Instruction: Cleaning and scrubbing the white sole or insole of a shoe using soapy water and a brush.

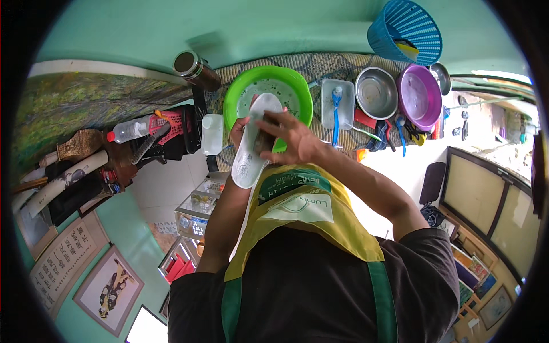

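Observation:
My left hand (237, 132) grips the edge of a long white shoe sole (247, 163) with rounded ends and a narrowed middle, tilted over the near side of a bright green basin (307, 106). Foamy water fills the basin. My right hand (294, 140) curls across the middle of the sole from the right. Something dark brown shows under its fingers, and I cannot make out what it is. Right of the basin is a clear plastic tray (327, 117) with a blue-handled brush (336, 114) lying in it.
A steel bowl (366, 103), purple basin (426, 114) and blue basket (380, 34) stand on the right. Several small tools lie at the table's front edge. To the left are a brown flask (203, 74), a white jug (212, 143) and a pink basket (166, 126).

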Demonstrator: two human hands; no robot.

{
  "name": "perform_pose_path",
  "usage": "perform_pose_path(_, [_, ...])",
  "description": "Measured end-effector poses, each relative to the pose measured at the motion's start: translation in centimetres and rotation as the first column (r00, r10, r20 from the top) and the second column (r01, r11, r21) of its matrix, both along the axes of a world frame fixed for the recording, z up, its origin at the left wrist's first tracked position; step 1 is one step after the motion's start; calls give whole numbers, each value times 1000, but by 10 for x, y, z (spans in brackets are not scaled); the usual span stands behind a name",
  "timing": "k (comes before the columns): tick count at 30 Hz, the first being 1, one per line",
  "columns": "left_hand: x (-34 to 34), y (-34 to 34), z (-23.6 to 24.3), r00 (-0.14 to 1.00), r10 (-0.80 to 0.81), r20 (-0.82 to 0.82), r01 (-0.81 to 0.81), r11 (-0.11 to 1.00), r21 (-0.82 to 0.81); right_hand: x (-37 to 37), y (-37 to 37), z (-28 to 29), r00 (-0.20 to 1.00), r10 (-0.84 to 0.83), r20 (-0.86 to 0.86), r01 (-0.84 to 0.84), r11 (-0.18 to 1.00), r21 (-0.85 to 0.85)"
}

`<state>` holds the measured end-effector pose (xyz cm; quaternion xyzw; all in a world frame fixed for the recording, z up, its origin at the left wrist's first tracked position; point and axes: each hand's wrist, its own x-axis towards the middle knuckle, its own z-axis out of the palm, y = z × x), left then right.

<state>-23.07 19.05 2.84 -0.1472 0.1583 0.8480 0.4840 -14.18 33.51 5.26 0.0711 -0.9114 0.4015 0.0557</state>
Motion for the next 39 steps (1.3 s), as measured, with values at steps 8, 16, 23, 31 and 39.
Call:
perform_pose_path(8, [8,2,4,994,74,-81,-75,997,-5,-16,11,-14,995,-80,-61,77,996,-47])
perform_pose_path(16, [6,3,-10,999,-12,-38,12,1000,-15,-23,4,-8,988,-153,-25,152,987,-46])
perform_pose_path(23, [14,8,-25,995,92,-23,-94,986,-135,-26,-9,-11,985,-171,-34,170,985,-12])
perform_pose_path(31, [21,11,-46,954,256,-155,-196,926,323,-35,-20,0,989,-123,-81,119,992,-50])
perform_pose_path(39, [29,-16,-103,896,20,443,-337,681,651,-37,-24,9,997,-55,-54,54,998,-20])
